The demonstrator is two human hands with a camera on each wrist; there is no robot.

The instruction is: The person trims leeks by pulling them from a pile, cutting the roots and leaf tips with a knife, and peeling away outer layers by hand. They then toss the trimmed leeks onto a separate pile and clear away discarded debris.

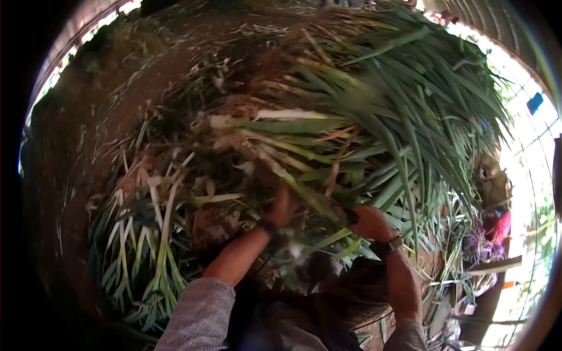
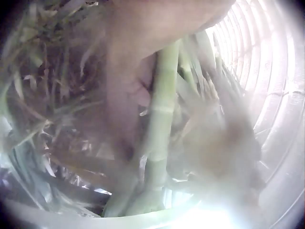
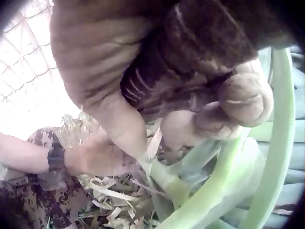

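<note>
A long leek (image 1: 304,193) slants across the front of the heap between both hands. My left hand (image 1: 282,207), blurred, is at its paler root end; in the left wrist view the leek's green stalk (image 2: 163,102) runs between thumb and fingers. At the leafy end my right hand (image 1: 372,225) is curled, its thumb and fingertips pinching the leek where its leaves (image 3: 224,181) spread. The inner side of those fingers (image 3: 243,100) looks dark brown, the tips lighter. My left hand (image 3: 97,156) also shows beyond the thumb in the right wrist view.
A big heap of leeks (image 1: 421,88) with roots and leaves fills the back right. Trimmed leeks with white stalks (image 1: 158,234) lie at the left. Leaf scraps (image 3: 114,200) litter the ground. Wire mesh (image 3: 24,52) and a red bundle (image 1: 500,228) stand at the right side.
</note>
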